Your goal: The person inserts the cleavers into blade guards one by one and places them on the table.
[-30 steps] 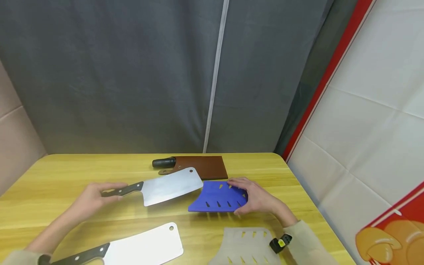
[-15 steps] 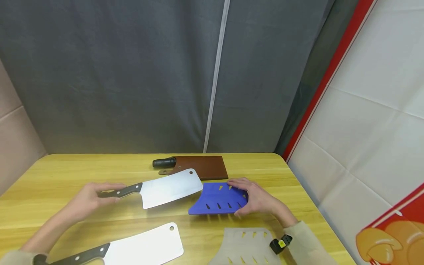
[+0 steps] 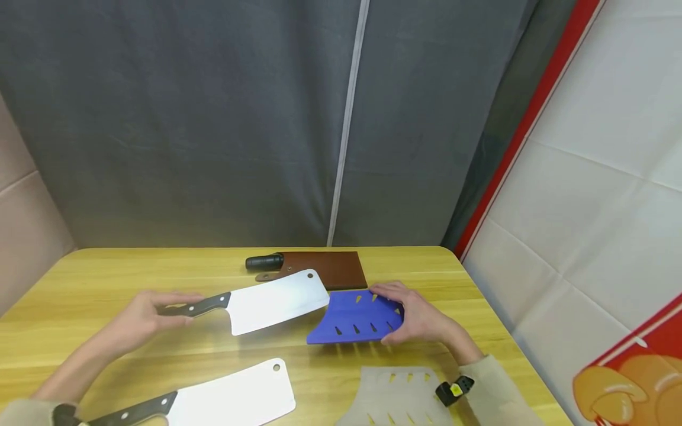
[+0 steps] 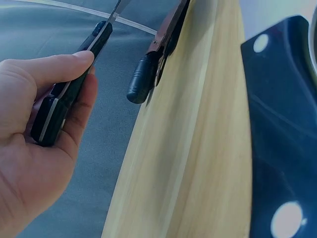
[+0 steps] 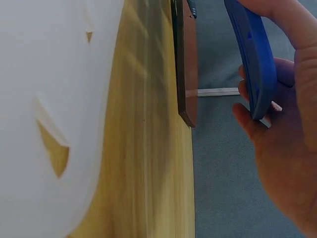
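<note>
My left hand (image 3: 141, 319) grips the dark riveted handle (image 4: 67, 91) of a cleaver (image 3: 279, 302), raised above the table with its blade pointing right. In the head view, the blade's far end meets or overlaps the left edge of a blue slotted blade guard (image 3: 354, 319); whether they touch I cannot tell. My right hand (image 3: 418, 316) holds this guard by its right end, thumb on the near side and fingers on the far side. The right wrist view shows the guard (image 5: 257, 64) edge-on between thumb and fingers.
A second cleaver (image 3: 234, 396) lies at the near left of the wooden table (image 3: 106, 272). To its right is a whitish slotted guard (image 3: 396, 396). A brown leather sheath (image 3: 330, 269) with a black-handled tool (image 3: 263, 262) lies at the back.
The blue guard and my right hand have shifted slightly right. The held cleaver dipped a little and moved left, then came back slightly right. Both hands keep their hold.
</note>
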Demonstrator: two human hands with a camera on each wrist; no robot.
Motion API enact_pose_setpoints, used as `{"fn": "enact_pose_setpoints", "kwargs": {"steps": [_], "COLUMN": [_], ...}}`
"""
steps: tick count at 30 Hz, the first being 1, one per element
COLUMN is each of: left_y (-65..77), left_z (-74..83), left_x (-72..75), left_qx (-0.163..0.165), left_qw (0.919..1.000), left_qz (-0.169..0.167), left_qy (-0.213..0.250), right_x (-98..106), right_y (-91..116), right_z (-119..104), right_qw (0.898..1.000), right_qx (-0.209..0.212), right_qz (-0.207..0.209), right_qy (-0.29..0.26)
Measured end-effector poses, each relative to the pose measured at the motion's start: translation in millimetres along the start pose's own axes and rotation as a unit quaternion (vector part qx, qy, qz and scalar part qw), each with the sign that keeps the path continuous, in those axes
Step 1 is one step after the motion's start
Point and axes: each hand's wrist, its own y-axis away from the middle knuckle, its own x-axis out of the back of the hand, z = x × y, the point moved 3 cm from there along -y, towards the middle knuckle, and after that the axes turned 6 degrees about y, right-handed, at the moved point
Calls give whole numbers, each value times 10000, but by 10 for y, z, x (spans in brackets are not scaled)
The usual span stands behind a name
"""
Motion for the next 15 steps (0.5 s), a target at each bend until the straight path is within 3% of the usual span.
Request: {"fn": "enact_pose_setpoints", "kwargs": {"steps": [8,15], "left_y": [16,26], "left_z": [22,34], "left_x": [13,28], "left_qx": [-51,-270], "left_qw": [9998,9989], "left_qz": [-113,-335], "left_qy": [-132,170], "right_x": [59,52], "right_y": [14,19], "right_z": [24,7], "right_qw": [9995,9994], "right_qx": [144,320], "right_qz": [273,148], "right_qy": [-37,43]}}
